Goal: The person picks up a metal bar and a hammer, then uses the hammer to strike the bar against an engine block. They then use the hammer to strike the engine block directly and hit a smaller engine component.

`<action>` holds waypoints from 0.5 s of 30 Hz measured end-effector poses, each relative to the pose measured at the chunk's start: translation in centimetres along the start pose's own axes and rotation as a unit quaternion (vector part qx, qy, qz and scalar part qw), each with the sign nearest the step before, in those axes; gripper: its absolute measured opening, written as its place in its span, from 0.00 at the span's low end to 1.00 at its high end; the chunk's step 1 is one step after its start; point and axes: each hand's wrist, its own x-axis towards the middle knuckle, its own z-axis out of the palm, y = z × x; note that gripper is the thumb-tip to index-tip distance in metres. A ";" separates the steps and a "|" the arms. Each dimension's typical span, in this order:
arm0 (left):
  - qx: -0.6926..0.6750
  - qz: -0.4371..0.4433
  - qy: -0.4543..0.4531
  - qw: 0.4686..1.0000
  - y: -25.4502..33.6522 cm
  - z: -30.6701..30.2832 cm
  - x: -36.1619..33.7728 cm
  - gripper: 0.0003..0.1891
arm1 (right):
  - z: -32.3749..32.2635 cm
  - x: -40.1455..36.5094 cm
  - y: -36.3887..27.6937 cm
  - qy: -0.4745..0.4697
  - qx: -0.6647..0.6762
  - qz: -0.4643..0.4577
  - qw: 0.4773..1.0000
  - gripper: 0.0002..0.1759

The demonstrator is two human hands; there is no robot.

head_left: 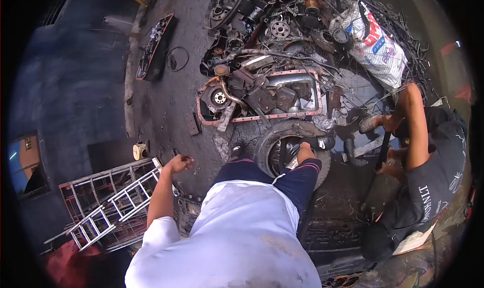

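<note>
- Dark oily floor [171,106], with scrap engine parts [262,86] heaped at its far side.
- Left hand [180,163] hangs at the side, fingers curled shut, nothing visible in it. The right hand is out of view.
- Metal ladder [116,202] lies on the floor, its top end just beside the left hand.
- One foot rests on a tyre [269,141].
- A co-worker [433,172] crouches to the right.

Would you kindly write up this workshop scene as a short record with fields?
setting: dark, oily ground with a heap of engine parts
left hand: curled, held out to the side near a metal ladder; cannot tell whether it holds anything
right hand: not in view
stance: one foot on a tyre
co-worker: crouched at the right, holding a long dark bar
other: red-rimmed pan full of parts; white printed sack
</note>
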 end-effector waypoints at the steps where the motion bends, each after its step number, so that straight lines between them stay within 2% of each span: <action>1: -0.019 0.013 -0.003 1.000 -0.1 -0.3 1.8 0.22 | 0.8 0.3 -0.1 0.020 -0.021 -0.016 0.999 0.22; 4: -0.148 0.133 0.018 0.980 0.0 -1.4 8.4 0.25 | 3.2 -0.7 0.6 0.083 -0.063 -0.042 0.994 0.21; 5: -0.193 0.168 0.012 0.967 -2.2 -1.5 10.8 0.26 | 3.8 -2.0 1.3 0.105 -0.085 -0.044 0.990 0.21; 7: -0.200 0.203 0.047 0.957 -9.2 -1.7 16.4 0.26 | 4.8 -5.9 2.2 0.132 -0.128 -0.047 0.982 0.21; 8: -0.146 0.209 0.081 0.963 -13.9 -1.4 19.1 0.25 | 5.3 -7.7 3.0 0.149 -0.148 -0.050 0.976 0.21; 11: -0.073 0.189 0.018 0.979 -25.8 -2.9 20.8 0.25 | 8.1 -13.3 7.3 0.179 -0.199 -0.055 0.962 0.21; 12: -0.102 0.163 -0.040 0.980 -29.5 -4.7 19.9 0.25 | 9.5 -15.4 8.9 0.184 -0.210 -0.055 0.959 0.21; 14: -0.068 0.037 -0.034 0.996 -36.2 -9.9 17.1 0.23 | 11.9 -19.1 11.3 0.186 -0.224 -0.053 0.955 0.21; 15: -0.096 0.017 0.018 0.995 -39.2 -12.5 15.1 0.21 | 13.2 -19.6 12.7 0.187 -0.230 -0.059 0.953 0.20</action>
